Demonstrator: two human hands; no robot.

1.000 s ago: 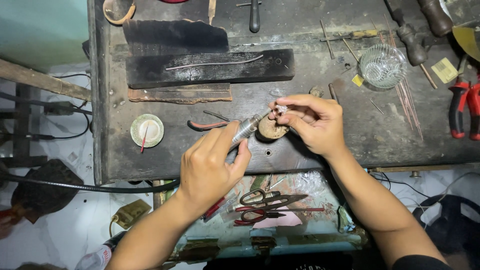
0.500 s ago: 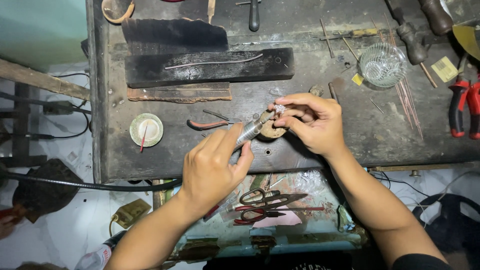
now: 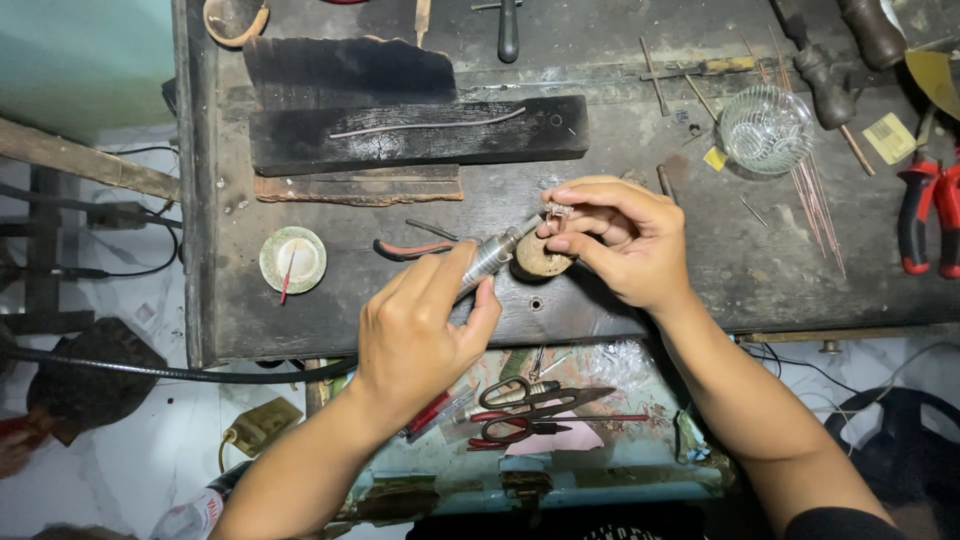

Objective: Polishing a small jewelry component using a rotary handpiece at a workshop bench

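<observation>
Centre of frame: the left hand [image 3: 420,335] has its fingers clamped on a silvery rotary handpiece [image 3: 492,255], tip aimed at a small metal piece [image 3: 557,212], possibly a ring. The right hand [image 3: 620,240] pinches that piece between closed fingers above a round wooden peg [image 3: 540,258] on the dark surface [image 3: 650,160].

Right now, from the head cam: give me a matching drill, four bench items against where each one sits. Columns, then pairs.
Things:
1. clear patterned glass bowl
2. red-handled pliers
3. small round white-and-green dish
4. silver pen-shaped rotary handpiece

Places:
A. in the left hand, tip at the small metal piece pinched by the right hand
B. left part of the dark bench, with a red stick in it
C. far right edge of the bench
D. upper right, beside thin copper-coloured rods

Pairs: 1-D, 2-C, 3-B, 4-A
</observation>
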